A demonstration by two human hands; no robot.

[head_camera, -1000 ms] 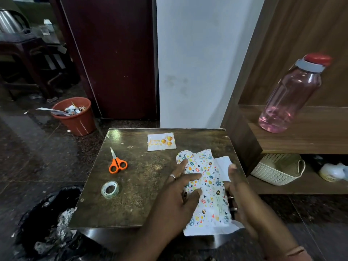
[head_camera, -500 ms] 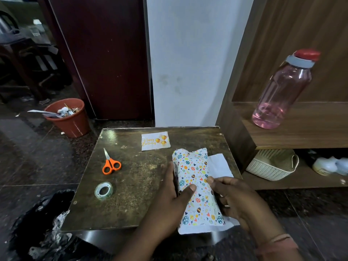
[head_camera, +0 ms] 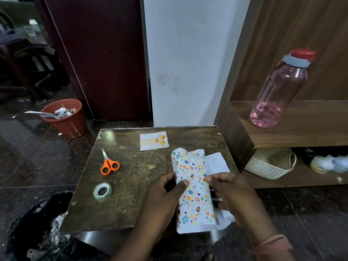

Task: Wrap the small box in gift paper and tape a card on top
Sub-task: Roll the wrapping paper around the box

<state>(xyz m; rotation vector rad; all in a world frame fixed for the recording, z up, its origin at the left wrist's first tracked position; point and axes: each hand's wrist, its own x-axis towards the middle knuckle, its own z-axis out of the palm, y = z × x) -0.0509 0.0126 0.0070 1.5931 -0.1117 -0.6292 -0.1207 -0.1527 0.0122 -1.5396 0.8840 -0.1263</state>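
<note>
Both hands, left hand (head_camera: 165,193) and right hand (head_camera: 231,191), grip clamped on gift paper (head_camera: 192,185); card (head_camera: 154,141) on bench (head_camera: 131,185) reads "Happy Birthday".

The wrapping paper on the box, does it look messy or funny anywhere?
A bit. The gift paper is loose at its far end, bunched and crumpled, not folded flat. Its white underside sticks out to the right, and the near end hangs past the table edge. Both hands, left hand and right hand, pinch it.

A lived-in home. A pink water bottle (head_camera: 278,91) stands on a wooden shelf (head_camera: 310,127) (wicker basket (head_camera: 269,164) below). A terracotta waste bin (head_camera: 66,119) sits on the polished stone floor (head_camera: 33,162).
</note>
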